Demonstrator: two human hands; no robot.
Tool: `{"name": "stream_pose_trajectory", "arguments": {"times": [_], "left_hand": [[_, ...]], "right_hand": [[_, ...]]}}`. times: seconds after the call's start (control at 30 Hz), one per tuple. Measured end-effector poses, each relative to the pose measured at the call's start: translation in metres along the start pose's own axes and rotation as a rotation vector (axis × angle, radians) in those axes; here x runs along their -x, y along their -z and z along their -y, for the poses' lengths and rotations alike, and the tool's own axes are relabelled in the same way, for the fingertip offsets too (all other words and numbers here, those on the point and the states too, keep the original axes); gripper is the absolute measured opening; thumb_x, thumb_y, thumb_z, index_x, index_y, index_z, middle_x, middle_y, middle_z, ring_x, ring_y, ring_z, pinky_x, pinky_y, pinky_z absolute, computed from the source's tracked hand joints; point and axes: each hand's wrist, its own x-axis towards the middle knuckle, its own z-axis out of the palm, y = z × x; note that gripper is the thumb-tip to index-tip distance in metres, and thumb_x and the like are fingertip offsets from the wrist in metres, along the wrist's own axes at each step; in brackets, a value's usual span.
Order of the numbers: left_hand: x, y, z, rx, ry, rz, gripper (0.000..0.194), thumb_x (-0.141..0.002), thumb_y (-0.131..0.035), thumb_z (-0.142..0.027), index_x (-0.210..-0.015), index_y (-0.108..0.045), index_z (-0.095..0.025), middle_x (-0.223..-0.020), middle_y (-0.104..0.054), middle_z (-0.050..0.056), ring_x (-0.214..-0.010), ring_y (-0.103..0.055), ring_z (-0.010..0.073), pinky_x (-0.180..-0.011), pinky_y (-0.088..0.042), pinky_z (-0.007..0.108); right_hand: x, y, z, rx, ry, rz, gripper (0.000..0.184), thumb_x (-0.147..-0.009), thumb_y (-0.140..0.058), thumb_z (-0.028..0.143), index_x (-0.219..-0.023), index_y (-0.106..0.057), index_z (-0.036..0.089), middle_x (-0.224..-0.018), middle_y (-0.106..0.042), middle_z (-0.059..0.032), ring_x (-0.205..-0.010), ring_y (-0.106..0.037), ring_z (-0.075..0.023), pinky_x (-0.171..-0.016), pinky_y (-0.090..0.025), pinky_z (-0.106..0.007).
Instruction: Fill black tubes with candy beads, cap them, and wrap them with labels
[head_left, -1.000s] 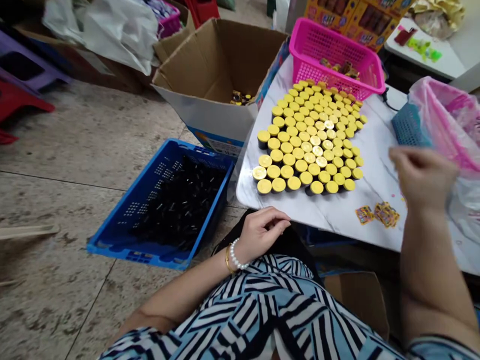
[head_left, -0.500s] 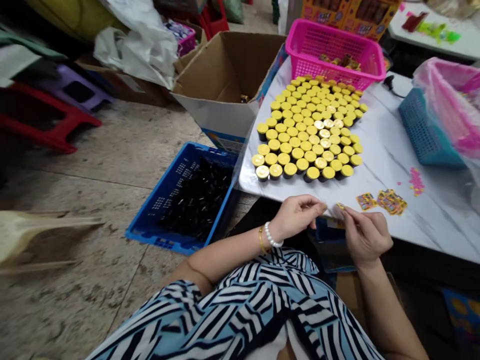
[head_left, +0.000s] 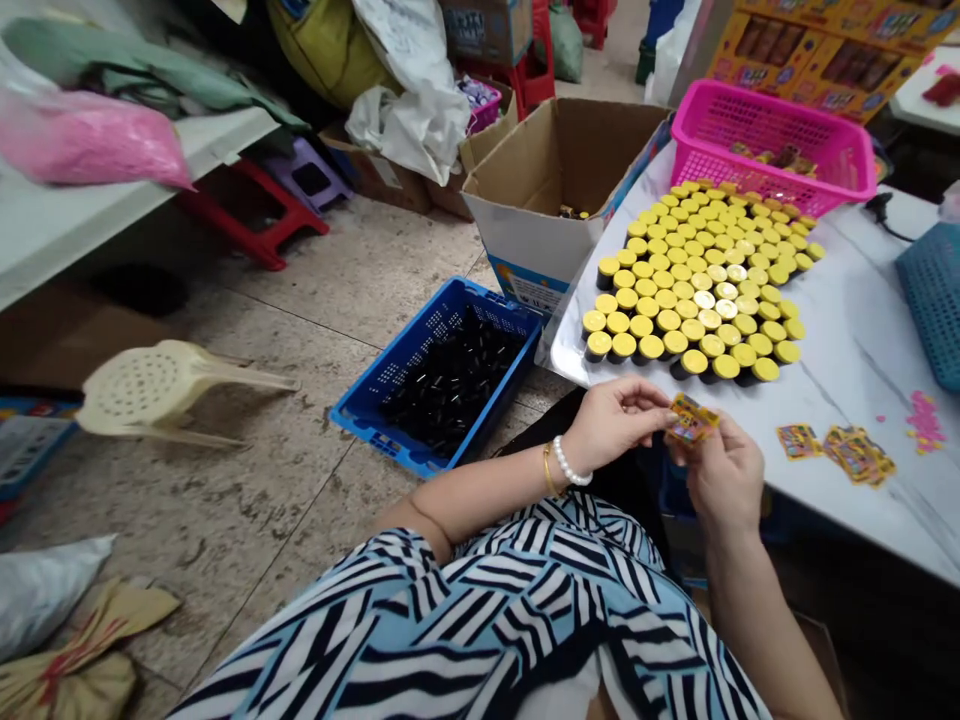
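Between my two hands is a small yellow printed label (head_left: 691, 420), at the table's front edge. My left hand (head_left: 621, 428), with a pearl bracelet at the wrist, pinches its left side. My right hand (head_left: 726, 475) grips the right side, its fingers closed. Just beyond my hands stand rows of black jars with yellow lids (head_left: 679, 290), packed close together and upright. To the right of my right hand, a loose pile of similar labels (head_left: 859, 455) lies on the table, with another small bunch of labels (head_left: 798, 441) beside it.
On the marble-patterned table (head_left: 840, 320) sit a pink basket (head_left: 772, 150), a teal basket (head_left: 934, 300) and small pink pieces (head_left: 926, 422). Left of it, a blue crate (head_left: 360, 410) of black containers and an open cardboard box (head_left: 517, 220) stand near a cream stool (head_left: 142, 385).
My hands have come together, and the label now faces up between the fingers of both. The view has swung left, showing more floor and the stool.
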Motion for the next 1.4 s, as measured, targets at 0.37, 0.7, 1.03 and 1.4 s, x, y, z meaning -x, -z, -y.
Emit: {"name": "stream_pose_trajectory", "arguments": {"times": [0.37, 0.7, 1.03, 1.4], "left_hand": [[0.010, 0.001, -0.002, 0.038, -0.071, -0.014, 0.048, -0.075, -0.089, -0.052, -0.089, -0.062, -0.014, -0.066, -0.062, -0.005, -0.043, -0.051, 0.0039, -0.042, -0.038, 0.016], [0.038, 0.001, -0.015, -0.360, -0.657, -0.219, 0.022, -0.093, -0.078, -0.037, -0.092, -0.079, -0.016, -0.077, -0.066, 0.003, -0.064, -0.056, 0.0089, -0.061, -0.048, 0.022], [0.028, 0.007, -0.009, -0.344, -0.514, -0.180, 0.029, -0.089, -0.081, -0.040, -0.099, -0.083, -0.014, -0.075, -0.067, 0.003, -0.061, -0.054, 0.0077, -0.060, -0.049, 0.022], [0.039, 0.021, -0.010, -0.283, -0.511, -0.286, 0.031, -0.086, -0.086, -0.041, -0.099, -0.079, -0.014, -0.087, -0.068, 0.005, -0.063, -0.054, 0.0059, -0.056, -0.045, 0.019]], "right_hand": [[0.004, -0.014, 0.008, 0.061, 0.043, 0.083, 0.041, -0.092, -0.073, 0.052, -0.115, -0.068, 0.017, -0.089, -0.069, -0.0026, -0.064, -0.057, -0.0094, -0.059, -0.048, -0.023], [0.010, -0.039, 0.014, 0.137, 0.276, -0.180, 0.042, -0.097, -0.069, 0.055, -0.078, -0.063, 0.017, -0.067, -0.061, 0.0016, -0.055, -0.054, -0.0086, -0.053, -0.044, -0.022], [0.014, -0.037, 0.000, 0.233, 0.442, -0.284, 0.033, -0.093, -0.075, 0.050, -0.088, -0.068, 0.018, -0.083, -0.070, -0.0023, -0.072, -0.067, -0.0141, -0.066, -0.056, -0.027], [0.009, -0.045, -0.013, 0.343, 0.535, -0.306, 0.030, -0.094, -0.075, 0.044, -0.083, -0.071, 0.017, -0.079, -0.071, -0.0024, -0.070, -0.066, -0.0149, -0.069, -0.055, -0.031]]}}
